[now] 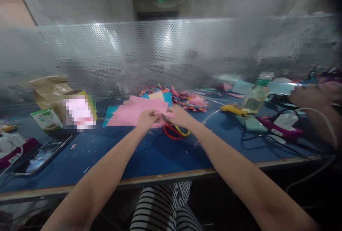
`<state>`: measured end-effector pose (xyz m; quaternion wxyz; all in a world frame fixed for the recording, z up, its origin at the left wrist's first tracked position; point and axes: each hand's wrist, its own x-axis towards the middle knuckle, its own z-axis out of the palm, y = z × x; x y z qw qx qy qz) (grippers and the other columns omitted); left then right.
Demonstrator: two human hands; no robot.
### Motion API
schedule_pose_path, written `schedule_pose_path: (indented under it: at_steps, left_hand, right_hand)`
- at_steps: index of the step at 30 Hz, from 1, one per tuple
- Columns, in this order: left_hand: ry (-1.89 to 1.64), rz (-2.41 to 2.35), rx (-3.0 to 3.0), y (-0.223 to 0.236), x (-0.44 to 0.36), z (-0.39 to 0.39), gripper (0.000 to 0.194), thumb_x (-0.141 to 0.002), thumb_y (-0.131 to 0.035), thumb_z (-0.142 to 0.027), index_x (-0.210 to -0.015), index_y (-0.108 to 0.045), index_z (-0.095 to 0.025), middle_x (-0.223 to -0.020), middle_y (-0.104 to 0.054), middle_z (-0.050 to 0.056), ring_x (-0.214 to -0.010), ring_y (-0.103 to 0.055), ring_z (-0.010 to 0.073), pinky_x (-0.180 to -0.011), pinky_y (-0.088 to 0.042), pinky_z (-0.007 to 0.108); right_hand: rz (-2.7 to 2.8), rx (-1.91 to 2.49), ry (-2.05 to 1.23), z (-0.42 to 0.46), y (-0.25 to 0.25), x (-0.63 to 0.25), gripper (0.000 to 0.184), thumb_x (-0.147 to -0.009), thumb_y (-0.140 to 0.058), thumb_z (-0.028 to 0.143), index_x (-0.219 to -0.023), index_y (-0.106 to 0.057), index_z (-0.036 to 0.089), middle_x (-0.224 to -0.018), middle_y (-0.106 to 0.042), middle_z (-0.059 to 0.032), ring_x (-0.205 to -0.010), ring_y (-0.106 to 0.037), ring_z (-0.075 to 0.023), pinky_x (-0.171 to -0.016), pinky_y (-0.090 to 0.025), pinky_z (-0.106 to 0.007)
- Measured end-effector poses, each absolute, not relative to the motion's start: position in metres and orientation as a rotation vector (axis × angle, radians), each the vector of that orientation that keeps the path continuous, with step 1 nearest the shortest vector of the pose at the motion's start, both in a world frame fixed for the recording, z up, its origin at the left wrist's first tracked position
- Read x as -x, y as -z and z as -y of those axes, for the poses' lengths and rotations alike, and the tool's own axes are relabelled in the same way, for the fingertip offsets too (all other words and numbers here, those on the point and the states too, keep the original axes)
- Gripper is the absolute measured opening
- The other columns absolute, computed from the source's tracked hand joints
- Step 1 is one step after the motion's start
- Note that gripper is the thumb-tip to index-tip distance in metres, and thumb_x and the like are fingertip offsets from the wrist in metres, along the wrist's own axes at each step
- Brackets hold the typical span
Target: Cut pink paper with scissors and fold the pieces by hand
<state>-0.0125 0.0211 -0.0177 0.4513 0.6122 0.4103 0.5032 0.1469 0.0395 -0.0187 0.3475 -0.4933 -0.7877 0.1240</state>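
Over the table's middle, my left hand [148, 119] is closed in a pinch on a small piece of pink paper [159, 114]. Close beside it, my right hand [178, 115] has its fingers closed on the same piece from the other side. Scissors [173, 132] with one red and one yellow handle loop lie just below the right hand; their blades are mostly hidden by the fingers. Under and behind my hands are pink paper sheets [124, 113], with blue sheets [108, 113] showing at the edges. Colourful fringed paper flowers [196, 102] sit behind them.
At left are a phone [44, 155], a green-white packet [46, 120], a paper bag [50, 90] and a purple power strip [18, 152]. At right stand a bottle [256, 95], a yellow glue gun [233, 110], another strip [280, 127] with cables, and another person's hand [315, 94].
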Motion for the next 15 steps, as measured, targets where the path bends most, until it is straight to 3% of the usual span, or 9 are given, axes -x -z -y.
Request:
schedule_pose_path:
  at_steps: [5, 11, 15]
  left_hand:
    - [-1.038, -1.414, -1.975, 0.025, 0.030, -0.038, 0.018, -0.060, -0.056, -0.028, -0.068, -0.063, -0.015, -0.058, -0.061, 0.002, -0.061, -0.058, 0.0143, -0.057, -0.043, 0.024]
    - [-0.890, -1.652, -2.323, 0.021, 0.045, -0.047, 0.016, -0.060, -0.056, -0.026, -0.068, -0.067, -0.019, -0.075, -0.067, 0.004, -0.075, -0.059, 0.0166, -0.067, -0.042, 0.024]
    - [-0.810, -1.801, -2.318, 0.015, 0.051, -0.045, 0.017, -0.061, -0.055, -0.025, -0.072, -0.068, -0.021, -0.081, -0.066, 0.005, -0.079, -0.059, 0.0197, -0.068, -0.041, 0.026]
  right_hand:
    - [2.452, 1.630, -0.109, -0.040, 0.024, -0.158, 0.045, -0.056, -0.058, 0.047, -0.086, -0.053, 0.014, -0.086, -0.054, -0.0087, -0.076, -0.052, -0.0171, -0.060, -0.035, -0.022]
    - [2.440, 1.612, -0.131, -0.032, 0.026, -0.150, 0.041, -0.057, -0.056, 0.038, -0.090, -0.048, 0.013, -0.083, -0.056, -0.0094, -0.065, -0.052, -0.0152, -0.048, -0.030, -0.021]
    - [2.280, 1.544, -0.116, -0.033, 0.024, -0.149, 0.037, -0.061, -0.052, 0.036, -0.090, -0.045, 0.014, -0.078, -0.057, -0.0088, -0.064, -0.052, -0.0165, -0.048, -0.029, -0.022]
